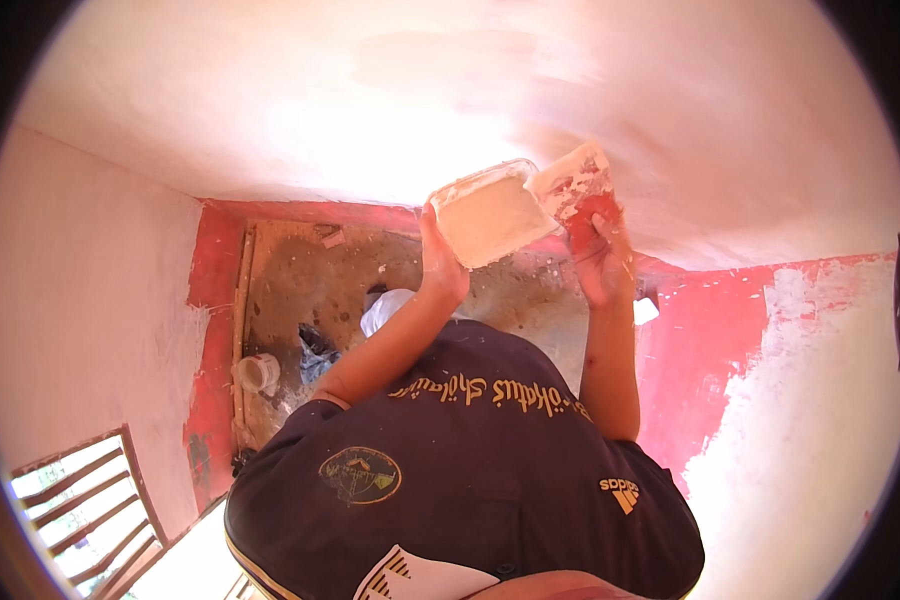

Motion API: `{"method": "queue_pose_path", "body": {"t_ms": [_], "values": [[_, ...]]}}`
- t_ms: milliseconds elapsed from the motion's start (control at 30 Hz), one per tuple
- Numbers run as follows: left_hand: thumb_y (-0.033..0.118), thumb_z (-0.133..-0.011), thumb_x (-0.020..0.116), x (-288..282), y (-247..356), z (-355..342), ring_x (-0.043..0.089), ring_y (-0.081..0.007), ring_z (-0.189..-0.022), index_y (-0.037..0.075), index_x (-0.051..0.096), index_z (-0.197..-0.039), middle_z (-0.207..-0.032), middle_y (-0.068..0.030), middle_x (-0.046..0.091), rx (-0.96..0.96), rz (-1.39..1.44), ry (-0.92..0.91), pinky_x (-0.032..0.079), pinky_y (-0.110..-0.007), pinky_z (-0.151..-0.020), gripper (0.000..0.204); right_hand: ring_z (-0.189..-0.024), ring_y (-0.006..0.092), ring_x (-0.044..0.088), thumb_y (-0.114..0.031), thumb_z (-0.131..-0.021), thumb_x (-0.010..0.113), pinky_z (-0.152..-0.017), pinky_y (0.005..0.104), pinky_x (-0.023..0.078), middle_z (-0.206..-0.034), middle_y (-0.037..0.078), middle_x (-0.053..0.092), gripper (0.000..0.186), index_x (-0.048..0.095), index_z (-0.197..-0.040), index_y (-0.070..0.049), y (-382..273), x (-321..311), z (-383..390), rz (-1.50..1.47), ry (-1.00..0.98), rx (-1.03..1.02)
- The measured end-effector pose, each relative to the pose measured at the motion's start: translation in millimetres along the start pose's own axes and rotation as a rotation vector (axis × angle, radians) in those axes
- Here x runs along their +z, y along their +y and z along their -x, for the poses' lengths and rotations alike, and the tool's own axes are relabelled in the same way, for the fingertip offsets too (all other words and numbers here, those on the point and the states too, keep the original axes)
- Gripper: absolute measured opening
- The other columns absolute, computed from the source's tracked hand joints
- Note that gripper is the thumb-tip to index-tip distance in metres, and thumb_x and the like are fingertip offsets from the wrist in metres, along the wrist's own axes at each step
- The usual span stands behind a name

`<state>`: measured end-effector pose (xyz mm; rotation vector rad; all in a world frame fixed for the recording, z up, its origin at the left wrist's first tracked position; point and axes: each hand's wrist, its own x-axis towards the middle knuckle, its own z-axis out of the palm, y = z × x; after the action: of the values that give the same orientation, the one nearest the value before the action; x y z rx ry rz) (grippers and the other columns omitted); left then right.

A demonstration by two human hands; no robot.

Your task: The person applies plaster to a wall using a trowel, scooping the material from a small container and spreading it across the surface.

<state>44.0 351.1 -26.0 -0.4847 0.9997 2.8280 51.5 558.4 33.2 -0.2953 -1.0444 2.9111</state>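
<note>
White bucket (260, 373) stands on the floor (295, 262), well left. Next, the left hand (444, 266) curls firmly round the left edge of the tray (482, 174) of pale paste (490, 222), which lies between both hands, long axis rising rightward. Overlapping its right rim, contact unclear, is the scraper (571, 184), its red end gripped by the right hand (604, 262).

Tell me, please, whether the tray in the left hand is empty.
Not empty: pale paste spreads across the tray in the left hand; its depth I cannot tell.
</note>
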Motion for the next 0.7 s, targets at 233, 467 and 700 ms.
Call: {"method": "queue_pose_path", "body": {"t_ms": [233,467,700], "values": [[0.058,-0.106,0.027,-29.2,49.4,-25.2,0.044,-0.0249,-0.139,0.015,0.038,-0.152,-0.150,-0.0053,0.047,-0.108,-0.066,-0.046,0.037,-0.043,-0.115,0.064,-0.109,0.0253,0.065,-0.002,-0.090,0.061,-0.091,0.0384,0.056,-0.120,0.013,0.066,0.037,0.058,-0.127,0.000,53.7,20.7,-2.1,-0.078,-0.113,0.086],[0.052,-0.106,0.033,-67.7,135.4,-64.5,0.049,-0.0246,-0.134,0.014,0.044,-0.147,-0.144,-0.0058,0.053,-0.164,-0.158,-0.137,0.041,-0.042,-0.112,0.057,-0.098,0.0244,0.066,-0.003,-0.096,0.058,-0.081,0.0380,0.057,-0.111,0.015,0.067,0.027,0.058,-0.122,0.003,69.2,82.9,-17.0,0.023,0.163,-0.428],[0.059,-0.103,0.033,-108.7,207.2,-107.0,0.052,-0.0247,-0.131,0.013,0.049,-0.142,-0.139,-0.0062,0.056,-0.254,-0.204,-0.257,0.044,-0.044,-0.109,0.063,-0.083,0.0243,0.066,-0.010,-0.100,0.057,-0.071,0.0363,0.054,-0.103,0.014,0.068,0.018,0.061,-0.115,-0.001,37.8,114.1,-61.1,0.274,0.574,-1.046]]}}
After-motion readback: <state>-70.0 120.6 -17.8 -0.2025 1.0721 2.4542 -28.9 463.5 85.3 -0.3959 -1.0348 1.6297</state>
